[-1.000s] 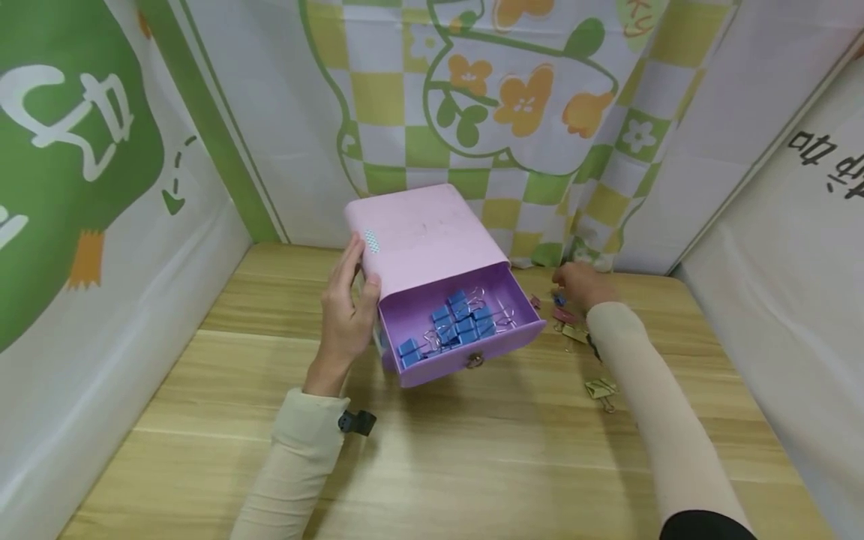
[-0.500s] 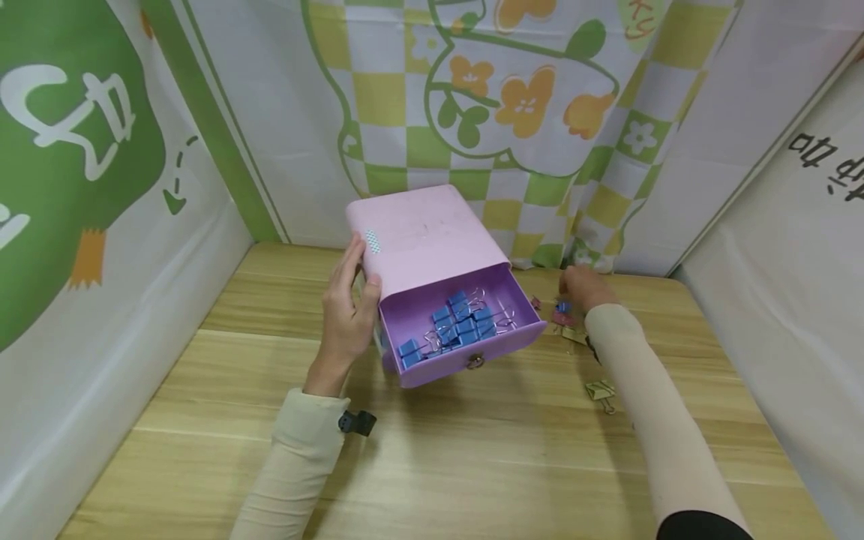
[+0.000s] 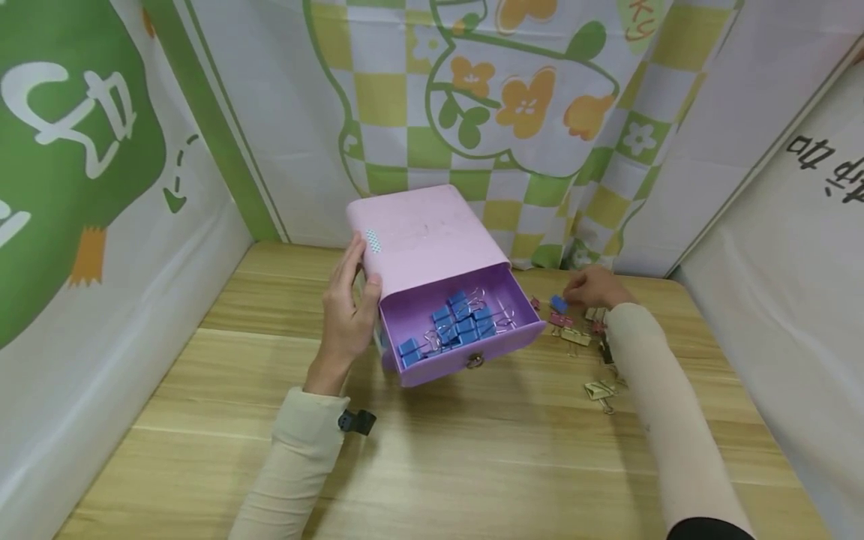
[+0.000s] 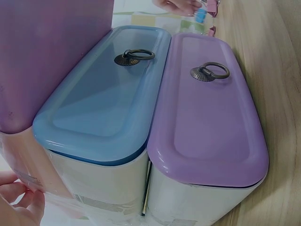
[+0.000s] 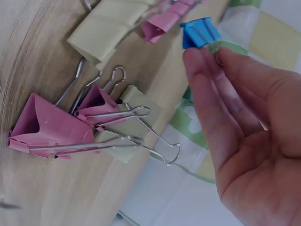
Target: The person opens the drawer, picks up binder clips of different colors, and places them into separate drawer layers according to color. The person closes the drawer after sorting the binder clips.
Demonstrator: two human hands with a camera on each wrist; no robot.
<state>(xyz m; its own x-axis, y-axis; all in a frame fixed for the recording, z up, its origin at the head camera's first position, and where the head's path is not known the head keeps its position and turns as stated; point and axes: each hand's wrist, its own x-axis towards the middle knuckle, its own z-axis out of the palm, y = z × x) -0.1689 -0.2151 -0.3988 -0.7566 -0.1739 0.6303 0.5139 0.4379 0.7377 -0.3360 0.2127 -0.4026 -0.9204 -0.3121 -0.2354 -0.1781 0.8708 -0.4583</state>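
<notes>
My right hand [image 3: 597, 287] pinches a small blue binder clip [image 5: 201, 33] between thumb and fingertips, at the back right of the table. In the head view that clip overlaps the area beside the loose clips. My left hand [image 3: 347, 319] rests against the left side of a pink drawer cabinet [image 3: 425, 236], fingers extended along it and thumb near the front edge. The cabinet's top drawer [image 3: 502, 339], purple, is pulled out, with several blue binder clips [image 3: 466, 322] inside. Fingertips of the left hand [image 4: 21, 207] show at the lower left of its wrist view.
Below the pulled-out drawer, a blue drawer [image 4: 103, 94] and a purple drawer [image 4: 207, 117] are closed. Pink binder clips [image 5: 54, 122] and yellow binder clips [image 3: 576, 337] lie scattered right of the cabinet. A patterned curtain [image 3: 520, 90] hangs behind the table [image 3: 472, 465].
My right hand has shifted slightly right and turned, bringing the pinched blue binder clip and more loose clips into sight. The left hand and cabinet hold their place.
</notes>
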